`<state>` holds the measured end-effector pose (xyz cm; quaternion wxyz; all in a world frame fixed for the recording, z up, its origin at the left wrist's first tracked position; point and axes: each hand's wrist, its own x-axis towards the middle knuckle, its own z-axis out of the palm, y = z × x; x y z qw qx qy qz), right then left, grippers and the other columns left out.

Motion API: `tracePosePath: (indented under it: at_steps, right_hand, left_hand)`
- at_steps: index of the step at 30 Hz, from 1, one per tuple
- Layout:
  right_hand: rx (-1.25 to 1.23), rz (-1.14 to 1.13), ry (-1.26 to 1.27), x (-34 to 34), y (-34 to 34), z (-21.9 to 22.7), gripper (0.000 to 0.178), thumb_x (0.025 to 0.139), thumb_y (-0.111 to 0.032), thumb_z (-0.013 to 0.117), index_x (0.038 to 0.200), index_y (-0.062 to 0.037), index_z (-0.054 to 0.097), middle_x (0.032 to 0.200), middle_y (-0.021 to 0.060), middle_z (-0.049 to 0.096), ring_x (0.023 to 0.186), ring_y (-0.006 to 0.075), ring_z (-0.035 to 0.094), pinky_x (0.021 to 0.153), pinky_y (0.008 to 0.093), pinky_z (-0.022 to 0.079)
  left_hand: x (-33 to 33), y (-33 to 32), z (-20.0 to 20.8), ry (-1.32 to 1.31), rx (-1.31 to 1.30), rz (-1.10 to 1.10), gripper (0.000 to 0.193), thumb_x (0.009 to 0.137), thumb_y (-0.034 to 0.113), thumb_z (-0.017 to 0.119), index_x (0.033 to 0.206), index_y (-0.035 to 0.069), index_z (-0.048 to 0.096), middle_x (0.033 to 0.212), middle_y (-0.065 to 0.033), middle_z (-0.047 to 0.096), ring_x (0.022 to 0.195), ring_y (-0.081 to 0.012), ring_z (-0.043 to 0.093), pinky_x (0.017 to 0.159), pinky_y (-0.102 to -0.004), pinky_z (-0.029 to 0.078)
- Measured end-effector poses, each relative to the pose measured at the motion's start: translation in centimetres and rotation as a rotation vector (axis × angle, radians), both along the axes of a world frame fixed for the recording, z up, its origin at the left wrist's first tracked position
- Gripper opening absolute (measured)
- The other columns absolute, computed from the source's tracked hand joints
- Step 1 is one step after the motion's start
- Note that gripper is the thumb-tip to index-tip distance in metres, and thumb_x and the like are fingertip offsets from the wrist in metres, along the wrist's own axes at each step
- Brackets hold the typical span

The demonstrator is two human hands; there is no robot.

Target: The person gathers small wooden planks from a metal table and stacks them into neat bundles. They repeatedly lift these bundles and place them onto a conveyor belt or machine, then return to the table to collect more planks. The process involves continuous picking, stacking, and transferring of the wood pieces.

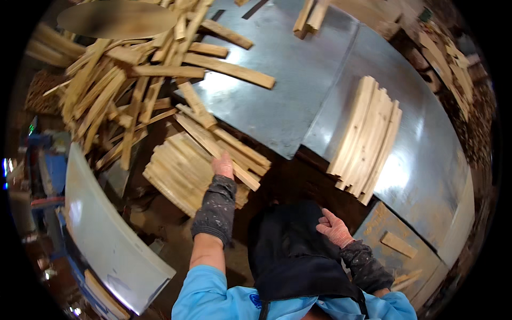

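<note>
The left hand (223,165) is reaching onto a long wooden slat (216,150), its grip seemingly closing on it, though the fingers are hidden. Just below lies a slat stack (178,173). The right hand (333,228) is hanging loosely spread, holding nothing, beside the metal table (298,69).

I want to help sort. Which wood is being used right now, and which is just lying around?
In use:
left hand on a wooden slat
flat stack of slats beneath it
neat row of slats on the metal table

Lying about:
jumbled slat heap
single offcut
right hand, holding nothing
</note>
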<state>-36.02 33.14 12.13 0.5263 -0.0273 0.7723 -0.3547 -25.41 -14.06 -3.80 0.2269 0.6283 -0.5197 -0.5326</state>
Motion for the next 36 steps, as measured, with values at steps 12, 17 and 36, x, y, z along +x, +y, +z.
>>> tracePosePath:
  at_steps: [12, 17, 36]
  right_hand:
    - [-0.028, -0.448, 0.346, -13.4, 7.3, 0.8, 0.087, 0.097, -0.019, 0.080, 0.169, -0.0009, 0.034, 0.153, 0.0271, 0.061, 0.140, 0.0339, 0.061, 0.114, 0.0425, 0.052]
    - [0.115, -0.655, 0.597, -26.4, 10.0, -4.0, 0.081, 0.100, -0.039, 0.072, 0.162, 0.0041, 0.043, 0.143, 0.0301, 0.066, 0.131, 0.0370, 0.067, 0.113, 0.0445, 0.051]
    - [-0.044, -0.520, 0.407, -31.6, 4.5, -6.3, 0.057, 0.090, -0.040, 0.086, 0.120, 0.0072, 0.075, 0.106, 0.0180, 0.082, 0.093, 0.0259, 0.077, 0.085, 0.0407, 0.058]
  left_hand:
    - [-6.7, 3.9, 7.7, -0.022, -0.074, -0.158, 0.067, 0.106, 0.030, 0.071, 0.157, -0.007, 0.047, 0.152, -0.0205, 0.056, 0.135, -0.0313, 0.056, 0.115, -0.0420, 0.046]
    - [-20.4, 15.1, 9.3, -0.010, -0.455, -0.745, 0.051, 0.102, 0.031, 0.069, 0.140, -0.003, 0.066, 0.139, -0.0247, 0.069, 0.133, -0.0381, 0.061, 0.114, -0.0457, 0.047]
    - [-29.9, 28.8, 9.7, 0.393, 0.341, -0.835, 0.083, 0.087, 0.015, 0.084, 0.158, 0.001, 0.043, 0.142, -0.0138, 0.064, 0.131, -0.0242, 0.059, 0.115, -0.0388, 0.046]
